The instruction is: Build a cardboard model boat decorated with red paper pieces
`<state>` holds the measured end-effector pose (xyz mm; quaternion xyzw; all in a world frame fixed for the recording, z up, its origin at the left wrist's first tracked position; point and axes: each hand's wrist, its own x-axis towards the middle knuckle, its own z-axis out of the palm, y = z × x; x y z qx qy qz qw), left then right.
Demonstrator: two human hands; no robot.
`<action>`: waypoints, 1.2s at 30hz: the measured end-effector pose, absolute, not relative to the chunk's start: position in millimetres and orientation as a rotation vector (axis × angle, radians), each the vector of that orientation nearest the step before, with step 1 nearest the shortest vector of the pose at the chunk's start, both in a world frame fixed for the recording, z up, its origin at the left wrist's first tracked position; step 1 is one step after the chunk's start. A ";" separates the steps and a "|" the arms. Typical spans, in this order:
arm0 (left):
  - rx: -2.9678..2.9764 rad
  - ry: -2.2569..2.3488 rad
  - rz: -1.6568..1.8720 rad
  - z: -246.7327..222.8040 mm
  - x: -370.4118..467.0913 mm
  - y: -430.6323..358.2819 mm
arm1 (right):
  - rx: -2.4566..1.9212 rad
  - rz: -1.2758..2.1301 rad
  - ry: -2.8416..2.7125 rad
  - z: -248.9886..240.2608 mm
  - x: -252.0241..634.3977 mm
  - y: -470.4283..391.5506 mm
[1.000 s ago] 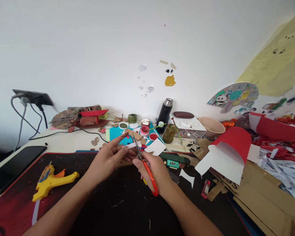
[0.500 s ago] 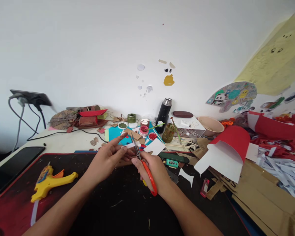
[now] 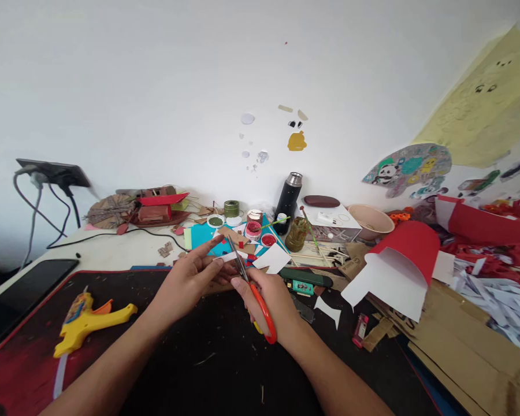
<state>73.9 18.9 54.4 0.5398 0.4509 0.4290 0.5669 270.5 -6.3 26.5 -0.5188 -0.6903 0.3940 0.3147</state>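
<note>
Between thumb and fingers, my left hand [image 3: 189, 281] pinches a narrow strip of white paper [image 3: 230, 256], its index finger stretched forward. My right hand [image 3: 271, 300] is closed round the orange handle of a pair of scissors [image 3: 260, 303], whose blades point up and away at the strip's right end. The blades look closed or almost so. Just beyond the hands lie a white paper piece [image 3: 273, 259] and a blue sheet [image 3: 203, 236] with open paint pots, among them a pink-red one [image 3: 253, 230].
A yellow glue gun [image 3: 86, 323] lies on the dark mat at left, near a black phone [image 3: 21, 294]. A black flask [image 3: 288, 199] and a murky brush jar [image 3: 296, 234] stand at the back. Right are a red-and-white paper curve [image 3: 405, 260] and cardboard [image 3: 472, 341].
The scissor blades have come closer together at the strip, and a small red bit shows beyond it. Both hands stay almost in place.
</note>
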 end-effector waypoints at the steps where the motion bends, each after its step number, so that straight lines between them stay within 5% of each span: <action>1: 1.274 1.064 1.012 55.3 73.3 19.1 | -1.371 1.031 -1.818 25.8 270.6 -5.9; 13: 1.061 0.963 1.432 64.4 41.3 34.7 | -1.261 1.430 -1.748 25.0 272.5 -11.6; 20: 0.957 1.002 1.529 63.6 27.1 43.7 | -1.299 0.840 -2.520 31.1 253.5 -27.5; 28: 1.245 0.955 1.374 54.8 39.0 42.2 | -1.217 0.643 -2.964 57.4 251.6 -38.3; 36: 1.455 0.940 1.241 44.1 53.5 34.1 | -1.222 1.429 -2.066 50.9 267.7 -19.5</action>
